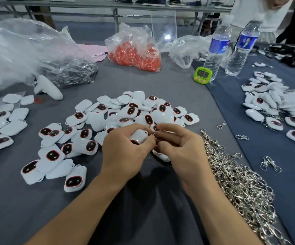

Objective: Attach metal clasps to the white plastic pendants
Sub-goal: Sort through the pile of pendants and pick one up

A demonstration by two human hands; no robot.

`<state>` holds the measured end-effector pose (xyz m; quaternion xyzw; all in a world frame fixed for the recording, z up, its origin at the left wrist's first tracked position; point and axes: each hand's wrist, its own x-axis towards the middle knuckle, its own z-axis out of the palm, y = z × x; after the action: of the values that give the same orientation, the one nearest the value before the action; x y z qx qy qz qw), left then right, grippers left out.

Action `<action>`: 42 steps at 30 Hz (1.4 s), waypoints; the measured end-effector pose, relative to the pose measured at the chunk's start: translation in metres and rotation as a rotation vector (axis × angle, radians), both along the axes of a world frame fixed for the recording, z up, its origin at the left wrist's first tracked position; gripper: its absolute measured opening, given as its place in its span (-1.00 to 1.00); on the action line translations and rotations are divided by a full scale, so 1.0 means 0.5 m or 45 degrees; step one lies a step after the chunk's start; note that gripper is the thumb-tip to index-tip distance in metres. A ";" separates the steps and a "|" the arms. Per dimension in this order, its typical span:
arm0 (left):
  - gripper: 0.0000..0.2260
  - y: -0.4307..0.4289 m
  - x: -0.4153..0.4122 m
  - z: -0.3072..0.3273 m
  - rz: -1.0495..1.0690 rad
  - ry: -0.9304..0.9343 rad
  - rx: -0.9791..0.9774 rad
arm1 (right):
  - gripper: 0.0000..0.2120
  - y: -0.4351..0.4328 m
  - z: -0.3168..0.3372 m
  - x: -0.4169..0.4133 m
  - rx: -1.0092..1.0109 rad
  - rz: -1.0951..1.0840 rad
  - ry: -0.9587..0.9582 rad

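L hand (pixel 125 147) is curled round one white pendant (pixel 138 137), thumb and fingers gripping the body. Plain back is up, dark window mostly turned down. R hand (pixel 184 147) sits just beside it, thumb + index pinching a clasp (pixel 154 133). Only the clasp's small ring end shows; the rest is hidden in the fingers. The hands nearly touch, fingertips meeting over the join.

Key relation: the pendant's long axis runs across from L hand to R hand. Its hanging loop (pixel 145 132) is at the R-hand end, aimed at the ring. The ring is right at the loop, but I can't tell if it's threaded or only touching. R hand is nearer the loop and looks to be doing the fine work, w/ L hand just steadying. My read: the step in hand is getting the ring through the loop. Next move likely needs only a small push/twist along that axis, no reach.

Supply: a heap of loose clasps (pixel 231 183) lies just R of the R wrist. A pile of unfitted pendants (pixel 134 110) is just beyond both hands, w/ more out L of the L hand. Fitted-looking pendants (pixel 274 103) lie well off to the R. A green timer (pixel 202 75) stands far beyond the R hand, by two water bottles (pixel 217 46). All of it is on a grey cloth table (pixel 37 209).
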<state>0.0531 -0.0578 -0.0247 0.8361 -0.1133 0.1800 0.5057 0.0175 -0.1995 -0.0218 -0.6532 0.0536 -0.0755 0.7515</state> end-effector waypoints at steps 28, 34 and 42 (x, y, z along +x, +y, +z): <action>-0.91 -0.004 -0.004 0.015 -0.093 0.178 -0.423 | -0.79 0.038 -0.004 -0.002 -0.399 -0.093 -0.065; -0.92 -0.001 0.006 0.008 -0.033 0.210 -0.381 | -0.79 0.030 0.000 -0.007 -0.409 -0.469 -0.147; -0.88 -0.013 0.003 0.022 -0.152 0.387 -0.748 | -0.76 0.080 -0.003 -0.023 -0.546 -0.018 -0.126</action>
<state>0.0544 -0.0641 -0.0136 0.6639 -0.0286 0.0483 0.7457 0.0058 -0.1594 -0.0233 -0.7931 0.0040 -0.1222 0.5966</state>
